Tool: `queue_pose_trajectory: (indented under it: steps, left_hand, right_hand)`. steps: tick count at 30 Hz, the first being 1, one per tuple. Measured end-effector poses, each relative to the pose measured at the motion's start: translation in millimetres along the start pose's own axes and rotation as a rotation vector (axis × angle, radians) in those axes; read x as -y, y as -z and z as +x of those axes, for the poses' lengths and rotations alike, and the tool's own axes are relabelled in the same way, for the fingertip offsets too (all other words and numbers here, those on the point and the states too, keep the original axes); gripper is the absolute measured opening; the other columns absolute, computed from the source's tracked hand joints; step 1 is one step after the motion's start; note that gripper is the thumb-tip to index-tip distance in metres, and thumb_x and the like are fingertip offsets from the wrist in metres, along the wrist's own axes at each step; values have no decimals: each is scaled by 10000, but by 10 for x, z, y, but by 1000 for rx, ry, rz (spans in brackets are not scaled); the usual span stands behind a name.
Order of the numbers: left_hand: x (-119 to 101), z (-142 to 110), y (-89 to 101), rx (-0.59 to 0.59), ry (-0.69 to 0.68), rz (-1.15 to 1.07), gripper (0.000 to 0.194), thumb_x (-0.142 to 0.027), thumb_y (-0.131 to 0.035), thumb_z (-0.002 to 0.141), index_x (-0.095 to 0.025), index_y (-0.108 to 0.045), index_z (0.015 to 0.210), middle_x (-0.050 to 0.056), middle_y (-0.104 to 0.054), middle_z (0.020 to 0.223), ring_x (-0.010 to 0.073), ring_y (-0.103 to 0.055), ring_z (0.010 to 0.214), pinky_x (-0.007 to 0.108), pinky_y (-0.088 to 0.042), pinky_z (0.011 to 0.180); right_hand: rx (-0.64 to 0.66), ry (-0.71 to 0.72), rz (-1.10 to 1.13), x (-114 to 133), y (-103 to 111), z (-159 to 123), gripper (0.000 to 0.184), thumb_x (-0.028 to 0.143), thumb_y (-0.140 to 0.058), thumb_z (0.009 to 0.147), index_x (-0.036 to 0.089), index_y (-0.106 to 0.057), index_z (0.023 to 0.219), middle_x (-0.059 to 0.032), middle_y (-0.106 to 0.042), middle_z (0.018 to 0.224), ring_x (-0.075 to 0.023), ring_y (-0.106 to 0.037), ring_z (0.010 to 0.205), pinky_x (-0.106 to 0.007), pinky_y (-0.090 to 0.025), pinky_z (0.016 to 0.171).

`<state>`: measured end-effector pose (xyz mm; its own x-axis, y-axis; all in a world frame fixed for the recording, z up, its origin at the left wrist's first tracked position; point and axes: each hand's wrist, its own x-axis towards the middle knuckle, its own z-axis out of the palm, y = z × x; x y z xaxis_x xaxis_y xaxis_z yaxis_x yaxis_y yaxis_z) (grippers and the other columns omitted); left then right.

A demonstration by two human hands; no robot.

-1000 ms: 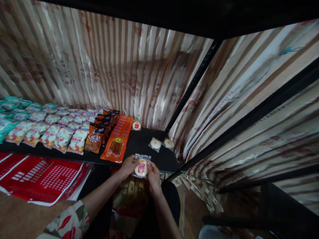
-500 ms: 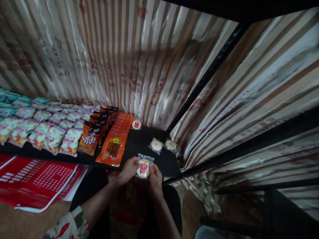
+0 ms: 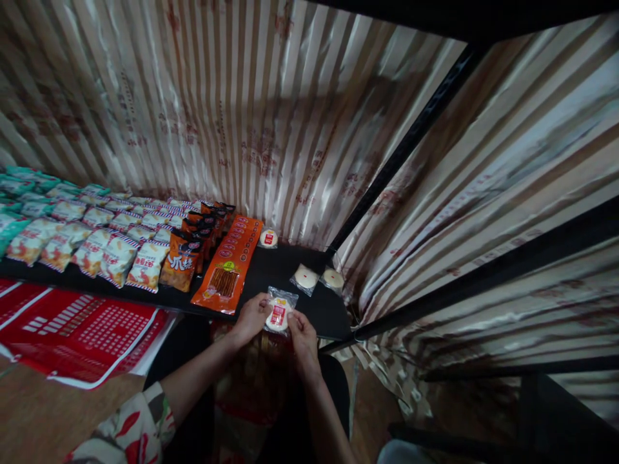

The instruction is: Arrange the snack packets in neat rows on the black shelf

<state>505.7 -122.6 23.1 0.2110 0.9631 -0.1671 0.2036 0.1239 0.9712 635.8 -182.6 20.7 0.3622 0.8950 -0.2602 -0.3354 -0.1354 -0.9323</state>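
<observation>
Between my two hands is a round white rice cracker packet (image 3: pixel 278 313) in clear wrapping, its red label facing up. My left hand (image 3: pixel 252 319) pinches its left edge, and my right hand (image 3: pixel 304 338) grips its right edge. The packet is held at the front edge of a black shelf (image 3: pixel 271 267). Two similar round packets, one white (image 3: pixel 305 278) and one beside it (image 3: pixel 333 278), lie at the shelf's right end. Another red-labelled round packet (image 3: pixel 268 238) lies at the back. Left of my hands lies a long orange snack packet (image 3: pixel 226 277).
Orange and black snack bags (image 3: pixel 180 261) stand left of the long packet. Farther left are rows of white snack bags (image 3: pixel 145 264) and green bags (image 3: pixel 19 183). A black metal post (image 3: pixel 401 145) rises at the right. Striped sheeting (image 3: pixel 232 116) hangs behind, and a red printed sheet (image 3: pixel 91 332) hangs below.
Both hands have moved slightly up and toward the shelf with the rice cracker packet. The camera view has shifted a little, so the shelf goods appear farther right.
</observation>
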Motion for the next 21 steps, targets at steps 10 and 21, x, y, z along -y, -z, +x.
queue_pose_trajectory:
  steps: [10, 21]
  left_hand:
    - [-49, -33, 268, -33, -5, -51, 210, -103, -473, 762, -143, -585, 935, 34, -668, 826, 119, -619, 709, 222, -494, 652]
    - [-110, 118, 391, -99, 60, 135, 234, -34, -459, 758, -140, -612, 900, 57, -689, 893, 136, -647, 840, 227, -491, 766]
  right_hand:
    - [25, 52, -46, -17, -247, 119, 427, 465, -716, 610, 156, -620, 888, -36, -689, 716, -172, -627, 621, -271, -481, 592]
    - [52, 155, -326, -126, -357, 431, 340, 444, -612, 678, 158, -614, 862, -37, -675, 712, -153, -593, 606, -252, -459, 581]
